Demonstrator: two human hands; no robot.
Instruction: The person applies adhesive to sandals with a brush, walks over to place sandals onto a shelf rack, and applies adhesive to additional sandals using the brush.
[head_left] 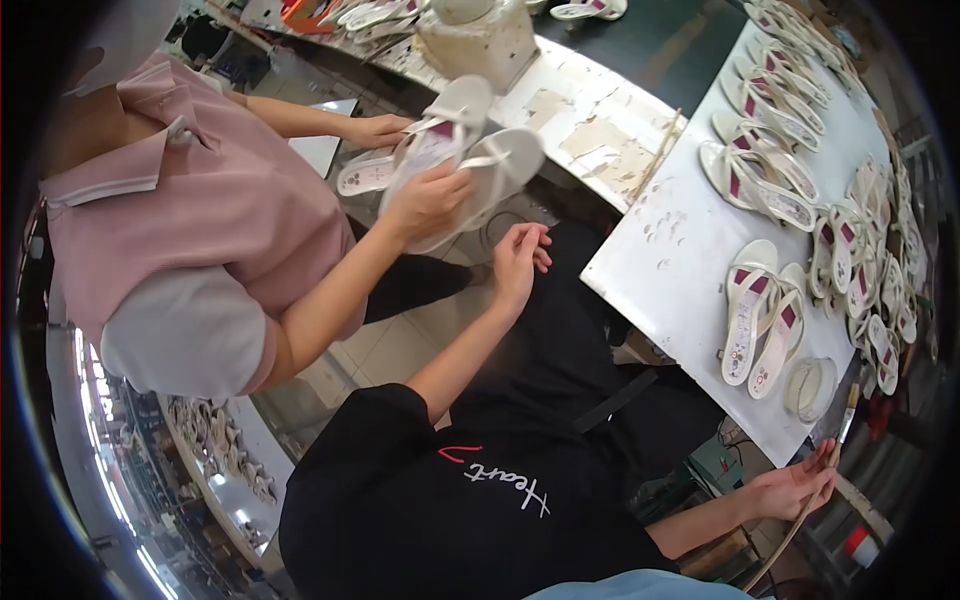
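Observation:
My right hand (795, 487) is closed around the long wooden handle of a brush (849, 415), whose pale bristles point up. Just beyond the bristles, a clear round container (811, 389) stands at the table's near corner. Beside it lies a pair of white sandals (762, 320) with purple patches on the insoles. My left hand (520, 265) hovers over my black clothing, its fingers bent but loosely apart, and I see nothing in it. Close to it, a co-worker's hand (430, 203) holds blurred white sandals (495, 175).
Several more pairs of white sandals (770, 85) cover the far and right parts of the white table (655, 275). A glue-stained bench (600, 125) with a machine base (475, 45) runs behind. The co-worker in a pink top (220, 190) stands close on the left.

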